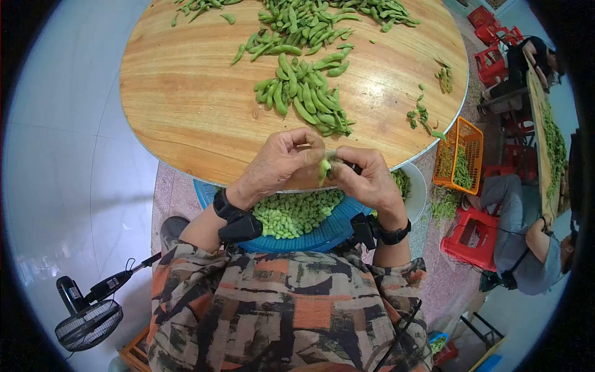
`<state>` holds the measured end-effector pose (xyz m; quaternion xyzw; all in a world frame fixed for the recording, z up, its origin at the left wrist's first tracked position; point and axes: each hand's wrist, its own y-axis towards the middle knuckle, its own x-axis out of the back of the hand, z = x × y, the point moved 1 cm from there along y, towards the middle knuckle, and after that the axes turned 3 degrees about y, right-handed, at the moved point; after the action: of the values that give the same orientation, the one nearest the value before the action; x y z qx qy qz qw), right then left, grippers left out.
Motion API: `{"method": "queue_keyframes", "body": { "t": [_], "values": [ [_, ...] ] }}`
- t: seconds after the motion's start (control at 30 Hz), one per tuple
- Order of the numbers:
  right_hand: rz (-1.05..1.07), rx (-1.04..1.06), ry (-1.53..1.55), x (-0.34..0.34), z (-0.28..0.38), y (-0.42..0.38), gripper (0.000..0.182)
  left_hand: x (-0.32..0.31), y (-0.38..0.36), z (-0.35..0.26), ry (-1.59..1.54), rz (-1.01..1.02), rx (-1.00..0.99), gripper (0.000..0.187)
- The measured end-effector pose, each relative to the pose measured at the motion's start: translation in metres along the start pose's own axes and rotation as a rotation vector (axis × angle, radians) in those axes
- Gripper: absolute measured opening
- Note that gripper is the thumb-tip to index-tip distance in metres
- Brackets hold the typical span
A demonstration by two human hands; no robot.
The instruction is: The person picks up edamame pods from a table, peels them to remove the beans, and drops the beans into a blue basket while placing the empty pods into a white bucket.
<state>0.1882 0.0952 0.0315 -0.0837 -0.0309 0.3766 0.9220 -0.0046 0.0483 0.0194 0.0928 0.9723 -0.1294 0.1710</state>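
Left hand (282,158) and right hand (367,175) — grip pinching 1 green pod (324,172) — above shelled beans (294,216).

small pale labels too tiny to read (112,283), on the black wire-caged electric fan (88,325), below-left of the round light-brown wooden table (186,93), no legible text

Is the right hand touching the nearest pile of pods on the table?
Apart. The head view shows a strip of bare wooden table between the right hand and the pile of pods.
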Motion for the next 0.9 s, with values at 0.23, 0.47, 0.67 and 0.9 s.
{"method": "queue_keyframes", "body": {
  "t": [0.23,0.47,0.67,0.9],
  "values": [
    [-0.368,0.343,-0.416,-0.025,0.004,0.002,0.009,-0.017,-0.004,0.001,0.156,-0.237,-0.005,0.024],
    [-0.594,0.390,-0.388,-0.047,-0.004,0.006,0.015,-0.009,-0.006,0.016,0.084,-0.194,-0.048,0.028],
    [-0.586,0.556,-0.660,-0.061,-0.009,0.007,0.026,-0.017,-0.002,0.025,-0.558,-0.154,-0.038,0.026],
    [-0.574,0.595,-0.617,-0.058,-0.006,0.006,0.022,-0.020,-0.010,0.031,-0.649,-0.153,-0.052,0.029]
  ]
}}
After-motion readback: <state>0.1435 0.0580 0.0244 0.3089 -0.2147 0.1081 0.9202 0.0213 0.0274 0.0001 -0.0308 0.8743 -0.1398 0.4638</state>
